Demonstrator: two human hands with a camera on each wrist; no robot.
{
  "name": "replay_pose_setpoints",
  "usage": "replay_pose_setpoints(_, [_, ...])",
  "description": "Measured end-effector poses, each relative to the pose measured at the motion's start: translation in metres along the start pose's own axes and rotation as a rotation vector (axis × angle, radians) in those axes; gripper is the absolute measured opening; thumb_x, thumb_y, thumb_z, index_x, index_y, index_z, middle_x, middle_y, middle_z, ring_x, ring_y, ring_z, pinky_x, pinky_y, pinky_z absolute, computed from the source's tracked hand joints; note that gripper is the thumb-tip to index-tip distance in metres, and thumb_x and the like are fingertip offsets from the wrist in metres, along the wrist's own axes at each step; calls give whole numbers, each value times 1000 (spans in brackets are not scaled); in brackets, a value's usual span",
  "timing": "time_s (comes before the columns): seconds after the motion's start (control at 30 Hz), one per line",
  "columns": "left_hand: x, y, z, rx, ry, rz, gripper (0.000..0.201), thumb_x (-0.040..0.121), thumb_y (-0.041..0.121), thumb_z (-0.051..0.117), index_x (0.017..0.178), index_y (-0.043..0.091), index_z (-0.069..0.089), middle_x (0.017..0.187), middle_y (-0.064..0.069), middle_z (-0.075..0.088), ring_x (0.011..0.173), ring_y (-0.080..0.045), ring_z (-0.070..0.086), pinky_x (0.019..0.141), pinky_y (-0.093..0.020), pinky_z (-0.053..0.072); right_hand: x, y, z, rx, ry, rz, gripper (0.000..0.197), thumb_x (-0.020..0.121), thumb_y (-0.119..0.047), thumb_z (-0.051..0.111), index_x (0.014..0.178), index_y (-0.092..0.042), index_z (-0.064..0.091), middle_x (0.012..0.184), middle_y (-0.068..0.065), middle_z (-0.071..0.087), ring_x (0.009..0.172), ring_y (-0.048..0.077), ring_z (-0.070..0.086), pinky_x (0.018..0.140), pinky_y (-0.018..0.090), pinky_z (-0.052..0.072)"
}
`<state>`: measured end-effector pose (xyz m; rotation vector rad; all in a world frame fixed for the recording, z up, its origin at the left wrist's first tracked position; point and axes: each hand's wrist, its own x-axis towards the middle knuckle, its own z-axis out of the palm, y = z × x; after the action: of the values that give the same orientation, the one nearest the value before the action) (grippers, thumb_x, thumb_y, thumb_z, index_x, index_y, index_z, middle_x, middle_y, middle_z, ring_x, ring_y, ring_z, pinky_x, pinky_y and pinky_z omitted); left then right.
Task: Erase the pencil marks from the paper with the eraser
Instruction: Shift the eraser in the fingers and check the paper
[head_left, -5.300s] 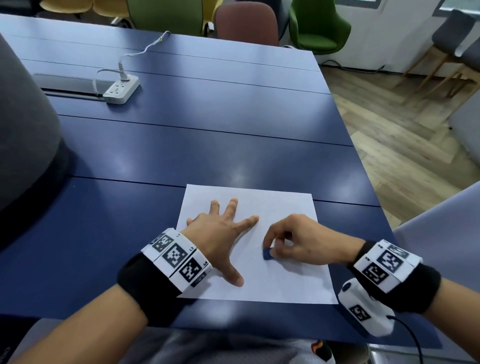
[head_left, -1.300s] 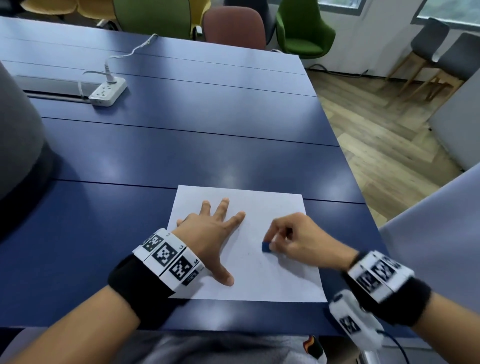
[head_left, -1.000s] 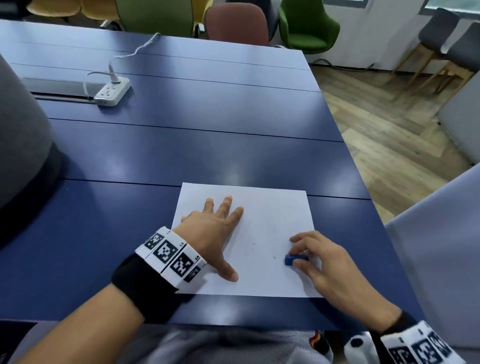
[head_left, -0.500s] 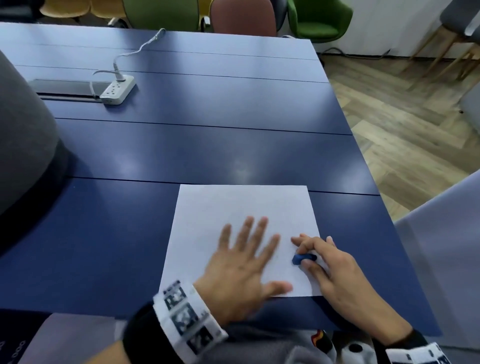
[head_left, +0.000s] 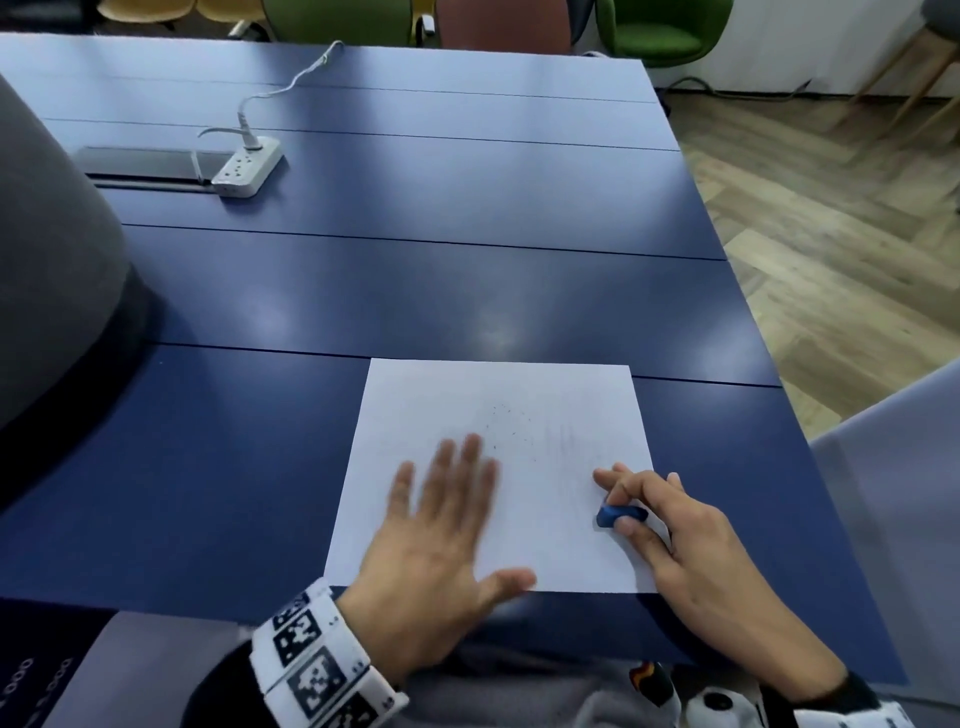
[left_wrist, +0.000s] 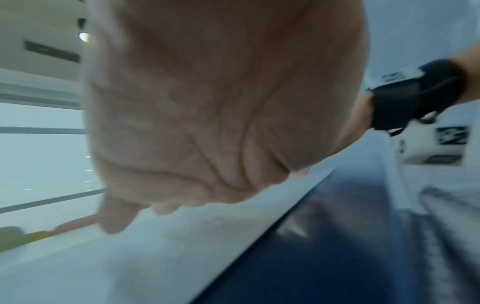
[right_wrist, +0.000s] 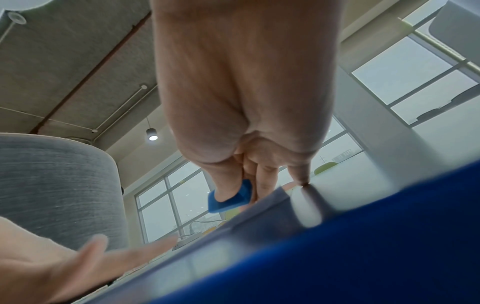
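Blue eraser (head_left: 621, 515) pinched between thumb and fingertips of the right hand (head_left: 691, 551), at the right edge of the paper (head_left: 550, 405), a little above its near right corner. From the right wrist view, eraser (right_wrist: 230, 197) gripped under the thumb pad, lower face just above or on the sheet; contact hard to judge. Other fingers (right_wrist: 298, 170) of that hand extended, one tip down near the sheet's edge.

White paper lying flat near the table's (head_left: 415, 291) near edge, towards its right side, near edge of the sheet close to the table's own. Faint grey pencil marks (head_left: 566, 441) and small dark specks in the upper middle and right of the sheet. Blurred in the left wrist view, paper (left_wrist: 130, 257) seen as a pale band.

Left hand (head_left: 441, 545) spread flat, palm down, fingers straight and slightly apart, over the lower left part of the sheet, thumb out towards its near edge; motion-blurred, so touching or hovering cannot be told. Palm (left_wrist: 207, 102) filling the left wrist view.

White power strip (head_left: 247, 166) with cable at the far left of the table, beside a dark flat panel (head_left: 140, 161). Grey rounded object (head_left: 47, 270) at the left edge. Green chair (head_left: 660, 31) beyond the far edge, wooden floor (head_left: 841, 234) to the right.
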<state>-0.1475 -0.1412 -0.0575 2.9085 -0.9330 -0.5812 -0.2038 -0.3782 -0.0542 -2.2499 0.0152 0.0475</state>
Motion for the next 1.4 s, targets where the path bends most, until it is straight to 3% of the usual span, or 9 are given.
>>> replay_pose_setpoints(0.1, [-2,14,18,105,-6,270,81,93,74,13,147,20,39,155,-8,35,142,-29,34,107,-54,29,0,-1,0,-14,-3,-4,29,92,-5,58,86,-32,52,122,-29,57,122,-26,36,118,15,7])
replay_pose_setpoints(0.23, [-14,-29,11,149,-12,79,86,93,72,8,147,14,40,153,-9,38,142,-21,30,103,-49,25,-1,-1,0,-4,-7,-16,28,92,-6,58,86,-32,52,128,-24,57,128,-21,35,116,9,5])
replay_pose_setpoints(0.33, [-15,-60,-7,157,-50,-107,101,83,78,-10,154,8,10,161,-11,0,149,-28,4,111,-51,5,-2,1,2,-18,-8,-12,26,93,-7,58,87,-32,52,129,-25,57,128,-21,35,119,17,7])
replay_pose_setpoints(0.47, [1,-30,-13,163,1,69,92,93,73,6,148,7,37,155,-16,32,144,-27,25,105,-53,20,-2,0,3,-10,2,-5,29,91,-5,59,86,-33,53,127,-24,58,128,-17,38,113,3,4])
replay_pose_setpoints(0.6, [9,22,-16,182,-151,434,94,73,78,-10,148,23,-23,154,2,-34,139,-15,-39,116,-49,-18,-1,0,1,-23,-4,6,28,90,-5,61,85,-31,54,124,-26,60,127,-13,43,112,2,4])
replay_pose_setpoints(0.83, [22,-39,-44,201,-177,-7,126,38,82,-42,141,11,-34,147,-6,-43,140,-20,-35,120,-46,-10,-3,2,4,-11,7,6,26,90,-4,60,86,-29,54,126,-25,58,128,-17,39,111,1,2])
replay_pose_setpoints(0.97, [64,-36,-63,305,-111,98,130,42,80,-42,149,8,-24,155,-10,-34,144,-23,-29,119,-49,-8,-3,1,5,-25,15,3,26,90,-4,61,86,-29,53,124,-27,57,130,-17,34,110,0,1])
replay_pose_setpoints(1.13, [85,3,-44,338,-154,410,99,68,75,-18,151,21,-21,155,-2,-34,143,-18,-30,117,-50,-15,-2,1,5,-16,15,7,24,90,-7,62,85,-29,54,125,-25,59,129,-16,38,111,1,2])
replay_pose_setpoints(1.4, [76,-47,-46,156,-122,-42,120,51,85,-29,145,10,-30,150,-6,-41,143,-20,-32,119,-49,-10,-2,1,8,-11,23,11,25,90,-6,62,86,-29,54,124,-28,57,128,-18,37,112,2,1])
